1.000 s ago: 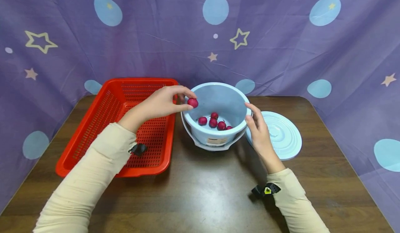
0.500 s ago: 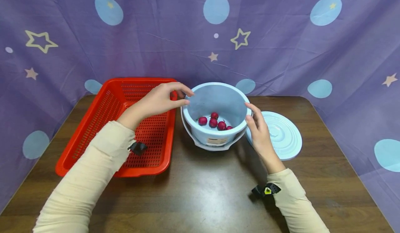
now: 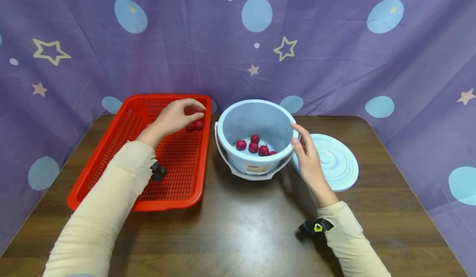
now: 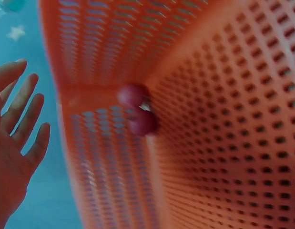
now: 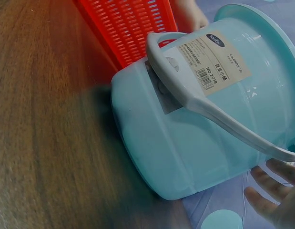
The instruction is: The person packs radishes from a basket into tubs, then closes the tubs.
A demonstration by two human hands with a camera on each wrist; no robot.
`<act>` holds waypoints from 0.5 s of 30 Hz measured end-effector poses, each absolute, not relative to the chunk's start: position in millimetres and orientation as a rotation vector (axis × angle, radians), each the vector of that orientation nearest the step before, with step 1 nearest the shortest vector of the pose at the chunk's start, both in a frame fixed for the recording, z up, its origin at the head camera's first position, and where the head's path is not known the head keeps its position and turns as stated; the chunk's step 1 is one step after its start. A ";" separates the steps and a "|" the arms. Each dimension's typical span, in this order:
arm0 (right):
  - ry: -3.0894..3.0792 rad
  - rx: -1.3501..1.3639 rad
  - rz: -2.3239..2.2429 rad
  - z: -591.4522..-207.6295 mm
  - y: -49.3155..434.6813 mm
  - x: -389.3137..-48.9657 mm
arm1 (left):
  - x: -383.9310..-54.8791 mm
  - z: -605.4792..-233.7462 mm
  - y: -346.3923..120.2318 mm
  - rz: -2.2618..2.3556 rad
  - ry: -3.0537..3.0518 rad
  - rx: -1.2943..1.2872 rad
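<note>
My left hand (image 3: 178, 114) is over the back right corner of the red plastic basket (image 3: 202, 174), its fingers spread and holding nothing. Just below it, two red radishes (image 3: 198, 125) lie in that corner; the left wrist view shows the radishes (image 4: 143, 122) apart from the fingers. Beside the basket stands an upright light blue bucket (image 3: 238, 163) with several radishes (image 3: 253, 147) on its bottom. My right hand (image 3: 308, 157) rests thumb and fingertips on the bucket's right rim, fingers fairly straight. In the right wrist view its other fingers lie loosely beside the bucket's outer wall.
A round light blue lid (image 3: 336, 161) lies flat on the wooden table (image 3: 238, 235), right of the bucket and partly behind the right hand. The bucket's white handle (image 3: 253, 177) hangs down in front. A purple patterned curtain (image 3: 323, 62) closes off the back.
My left hand let go of a radish at the bucket's left rim, then moved left over the basket. The right hand has stayed at the bucket's rim.
</note>
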State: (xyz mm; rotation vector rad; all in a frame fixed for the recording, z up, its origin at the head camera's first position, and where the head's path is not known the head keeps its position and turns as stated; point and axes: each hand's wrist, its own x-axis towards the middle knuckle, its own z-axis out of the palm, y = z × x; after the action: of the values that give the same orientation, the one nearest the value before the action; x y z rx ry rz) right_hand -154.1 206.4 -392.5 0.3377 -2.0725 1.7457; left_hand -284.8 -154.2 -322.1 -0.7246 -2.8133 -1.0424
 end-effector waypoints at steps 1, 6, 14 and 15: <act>-2.074 0.336 1.746 -392.7 206.4 -154.1 | -287.8 -326.8 -157.1 -1.034 -2.831 -0.699; -2.080 0.332 1.748 -392.9 206.5 -154.0 | -299.8 -344.0 -169.6 -0.920 -2.916 -0.590; -2.077 0.335 1.754 -391.5 206.4 -153.1 | -311.2 -360.2 -181.1 -0.848 -3.044 -0.538; -2.076 0.334 1.756 -391.1 206.4 -152.7 | -312.4 -362.6 -181.8 -0.860 -3.052 -0.539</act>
State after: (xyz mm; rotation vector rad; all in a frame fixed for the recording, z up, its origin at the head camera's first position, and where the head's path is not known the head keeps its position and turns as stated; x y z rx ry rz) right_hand -152.7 206.4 -391.1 0.3337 -2.0761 1.7556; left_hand -312.4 -181.8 -362.6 -0.5389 -3.0516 -0.8604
